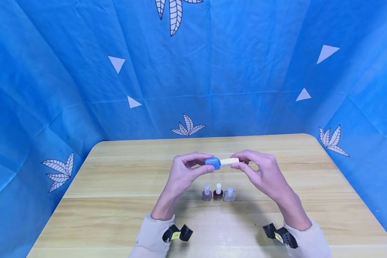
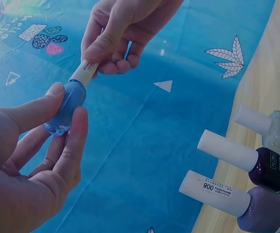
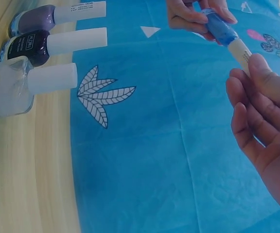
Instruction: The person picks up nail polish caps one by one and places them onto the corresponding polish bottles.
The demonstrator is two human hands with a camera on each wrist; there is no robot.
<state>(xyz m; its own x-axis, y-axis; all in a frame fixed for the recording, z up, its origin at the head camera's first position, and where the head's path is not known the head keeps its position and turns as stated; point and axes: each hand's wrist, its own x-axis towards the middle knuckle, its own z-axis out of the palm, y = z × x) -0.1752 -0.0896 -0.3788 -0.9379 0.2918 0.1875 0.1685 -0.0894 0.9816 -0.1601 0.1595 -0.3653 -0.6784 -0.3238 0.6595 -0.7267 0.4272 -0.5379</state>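
A blue nail polish bottle (image 1: pixel 213 163) is held sideways above the table, its white cap (image 1: pixel 228 162) pointing right. My left hand (image 1: pixel 186 170) pinches the blue glass body between thumb and fingers. At the other end, my right hand (image 1: pixel 261 172) grips the cap with thumb and fingertips. In the left wrist view the cap (image 2: pixel 84 71) sits against the neck of the bottle (image 2: pixel 67 107). Below the hands, three more polish bottles stand upright in a row: a mauve one (image 1: pixel 206 194), a dark one (image 1: pixel 218 192) and a clear one (image 1: pixel 229 195).
The bottles stand on a light wood-grain table (image 1: pixel 116 200). A blue cloth (image 1: pixel 245 71) with white leaf and triangle prints hangs behind it and along both sides. Each wrist wears a small black camera, the left camera (image 1: pixel 186 233) and the right camera (image 1: pixel 269 231).
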